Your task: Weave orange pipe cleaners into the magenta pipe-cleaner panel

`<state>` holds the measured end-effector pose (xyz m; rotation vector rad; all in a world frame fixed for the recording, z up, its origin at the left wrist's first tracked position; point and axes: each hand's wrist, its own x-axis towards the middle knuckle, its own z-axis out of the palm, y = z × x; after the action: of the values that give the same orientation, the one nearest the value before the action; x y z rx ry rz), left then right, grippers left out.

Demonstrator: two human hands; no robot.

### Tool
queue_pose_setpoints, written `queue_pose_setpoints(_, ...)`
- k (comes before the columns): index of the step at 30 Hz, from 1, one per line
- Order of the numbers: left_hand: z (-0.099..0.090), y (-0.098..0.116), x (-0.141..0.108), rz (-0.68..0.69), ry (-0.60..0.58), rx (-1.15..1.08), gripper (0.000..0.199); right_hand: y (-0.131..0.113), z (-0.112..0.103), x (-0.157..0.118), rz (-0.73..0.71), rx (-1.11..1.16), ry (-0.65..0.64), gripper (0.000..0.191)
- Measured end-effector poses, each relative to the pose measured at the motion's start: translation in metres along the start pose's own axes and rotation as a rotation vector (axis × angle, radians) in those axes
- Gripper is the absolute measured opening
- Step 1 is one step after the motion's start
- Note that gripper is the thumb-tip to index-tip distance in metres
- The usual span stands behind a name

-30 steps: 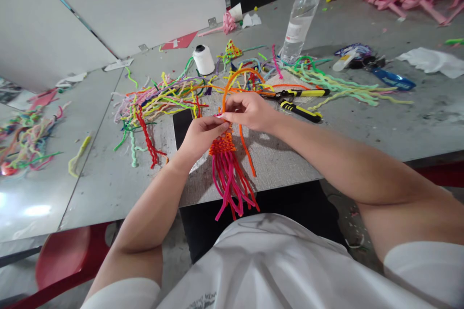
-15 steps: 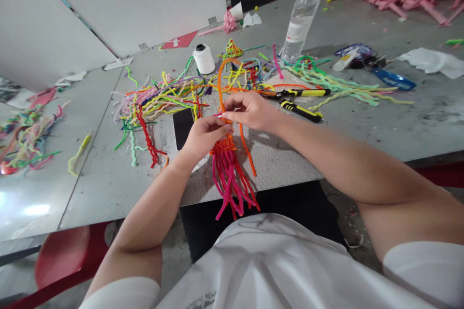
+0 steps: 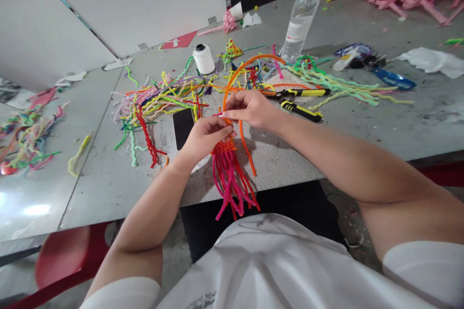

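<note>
Centrally in the frame, the left hand [image 3: 206,136] grips the orange woven piece [image 3: 224,147] between thumb and fingers. Directly beside it, the right hand [image 3: 251,110] has its fingertips closed at the base of the orange strand [image 3: 241,67], which arches toward the upper right; exact contact is hidden. Magenta tails [image 3: 228,174] hang below the piece, past the table [image 3: 290,164] edge. A phone [image 3: 182,128] lies left of centre; yellow-and-black pliers [image 3: 308,92] lie right of centre.

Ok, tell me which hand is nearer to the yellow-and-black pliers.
Right. The right hand is just left of the pliers; the left hand is farther left and closer to the body, at the orange woven piece.
</note>
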<state>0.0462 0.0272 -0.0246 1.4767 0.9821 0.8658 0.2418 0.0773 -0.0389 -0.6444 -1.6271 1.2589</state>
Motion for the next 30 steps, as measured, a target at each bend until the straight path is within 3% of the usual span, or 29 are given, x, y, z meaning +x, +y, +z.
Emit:
queue_pose_setpoints(8, 0.0022, -0.0040, 0.0001, -0.044, -0.047, -0.013, 0.039, 0.0005, -0.0018, 0.0006, 0.001, -0.003, 0.053, 0.022)
queue_pose_setpoints(18, 0.0006, -0.0005, -0.0005, 0.001, -0.096, -0.060, 0.037, -0.0025, 0.0024, -0.0009, 0.029, 0.106, -0.010, 0.022)
queue_pose_setpoints(21, -0.0014, -0.0014, 0.0017, 0.062, -0.075, -0.065, 0.035, -0.0028, 0.0028, -0.0025, 0.035, 0.144, -0.015, 0.022)
queue_pose_setpoints(30, -0.0044, -0.0048, 0.0035, 0.067, -0.013, -0.119, 0.031, -0.0065, 0.0020, -0.0019, -0.051, 0.114, -0.052, 0.021)
